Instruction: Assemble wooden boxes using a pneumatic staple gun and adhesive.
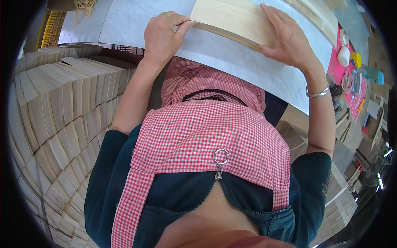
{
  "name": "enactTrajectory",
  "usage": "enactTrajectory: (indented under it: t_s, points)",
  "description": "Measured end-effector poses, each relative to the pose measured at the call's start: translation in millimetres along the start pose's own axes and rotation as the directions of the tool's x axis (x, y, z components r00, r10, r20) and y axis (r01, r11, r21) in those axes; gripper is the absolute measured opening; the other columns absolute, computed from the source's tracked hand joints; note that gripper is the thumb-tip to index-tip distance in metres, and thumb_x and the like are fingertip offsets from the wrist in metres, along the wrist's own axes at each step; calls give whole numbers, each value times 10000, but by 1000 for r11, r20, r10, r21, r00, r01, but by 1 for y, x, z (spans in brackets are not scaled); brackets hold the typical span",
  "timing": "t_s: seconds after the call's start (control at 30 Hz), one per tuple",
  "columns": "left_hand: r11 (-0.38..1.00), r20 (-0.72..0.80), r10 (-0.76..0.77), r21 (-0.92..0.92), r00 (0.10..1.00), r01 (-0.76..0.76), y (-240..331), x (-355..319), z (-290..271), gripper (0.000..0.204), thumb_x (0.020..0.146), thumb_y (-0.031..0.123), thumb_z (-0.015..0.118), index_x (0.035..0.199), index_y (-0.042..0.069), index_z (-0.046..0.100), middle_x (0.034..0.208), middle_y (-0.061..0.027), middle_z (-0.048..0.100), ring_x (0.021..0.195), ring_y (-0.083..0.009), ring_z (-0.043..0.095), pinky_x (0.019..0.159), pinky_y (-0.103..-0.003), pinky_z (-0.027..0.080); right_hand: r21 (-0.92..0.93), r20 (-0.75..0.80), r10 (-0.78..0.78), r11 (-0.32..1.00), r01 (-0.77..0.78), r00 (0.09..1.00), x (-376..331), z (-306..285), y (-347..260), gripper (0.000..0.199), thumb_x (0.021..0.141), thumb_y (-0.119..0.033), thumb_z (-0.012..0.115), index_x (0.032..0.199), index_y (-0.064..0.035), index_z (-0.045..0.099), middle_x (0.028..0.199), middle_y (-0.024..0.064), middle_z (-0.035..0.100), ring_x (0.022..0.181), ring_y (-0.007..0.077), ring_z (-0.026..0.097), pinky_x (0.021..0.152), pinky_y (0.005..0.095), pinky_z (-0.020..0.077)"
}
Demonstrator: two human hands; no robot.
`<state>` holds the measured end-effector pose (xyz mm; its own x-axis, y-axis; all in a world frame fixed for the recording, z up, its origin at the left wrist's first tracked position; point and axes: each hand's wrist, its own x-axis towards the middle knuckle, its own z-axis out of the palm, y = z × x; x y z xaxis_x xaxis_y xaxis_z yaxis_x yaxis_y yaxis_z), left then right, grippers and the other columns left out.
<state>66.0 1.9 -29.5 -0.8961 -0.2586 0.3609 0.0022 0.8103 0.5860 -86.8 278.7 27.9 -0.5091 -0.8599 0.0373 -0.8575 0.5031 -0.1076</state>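
Pale, bluish-white surface (124, 22) spans the view from 11 to 2 o'clock, its borders bowed by the wide lens. On it, at 12 to 1 o'clock, lies the board (235, 18), a piece of cream-coloured wood whose upper face is smooth and evenly toned, with faint grain; a narrow, darker tan side runs along the edge nearest the wearer, sloping down toward 4 o'clock. Its far edge passes out of view, so its full outline cannot be told. The left hand (162, 36), between 11 and 12 o'clock and wearing a yellow ring (166, 15), pinches the board's near-left corner between thumb and bent index finger. The right hand (291, 41), between 1 and 2 o'clock, clasps the opposite end: its fingers extend along the wood toward 11 o'clock, while the thumb presses at the near corner. A silver bracelet (317, 91) circles the right wrist. Further pale wooden pieces (316, 16) lie beyond the right hand. Stacked wooden blocks (62, 103), cream to grey-brown, fill the region from 7 to 10 o'clock, and a yellow basket (53, 28) stands at 10 o'clock. At 2 o'clock, a yellow-lidded container (355, 59) sits beside a white object (343, 56). A red-and-white checked apron (215, 132) occupies the centre.
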Motion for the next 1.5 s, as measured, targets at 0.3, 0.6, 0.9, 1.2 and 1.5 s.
enactTrajectory:
  t_s: [0.3,0.6,0.9,1.2,1.5]
  points:
    - [996,1,89,-10,996,-89,-3,2,-2,157,833,157,770,915,24,775,829,-46,728,682,-196,615,649,-295,481,131,-84,80,989,-69,993,-21,0,10,731,766,-276,769,1376,23,499,1321,205,569,1177,342,570,1018,374,461]
    - [997,104,70,21,992,-72,1,8,-10,156,832,104,771,928,-17,758,863,-71,737,728,-191,641,688,-289,500,404,-383,554,820,-406,739,-144,33,12,127,880,-60,714,999,-16,713,850,32,678,677,142,574,654,243,496]
    - [995,155,57,78,986,-69,8,13,-12,165,835,85,770,943,-38,745,873,-96,731,740,-201,641,699,-295,504,350,-367,574,814,-463,732,-129,44,-15,77,840,-52,720,903,-9,720,775,46,643,614,166,552,584,284,454]
    - [996,173,49,71,984,-62,12,14,-14,149,831,61,769,933,-43,738,845,-97,718,732,-196,626,708,-286,501,361,-317,555,821,-443,769,-128,37,-6,34,821,-29,696,800,-3,704,715,45,622,573,191,531,568,309,432]
    - [991,235,-111,96,966,90,18,6,-24,199,815,106,795,930,-44,731,830,-97,711,709,-197,619,707,-282,507,450,-218,586,770,-453,780,-135,35,7,48,820,-33,681,806,8,702,723,58,638,576,199,540,562,312,434]
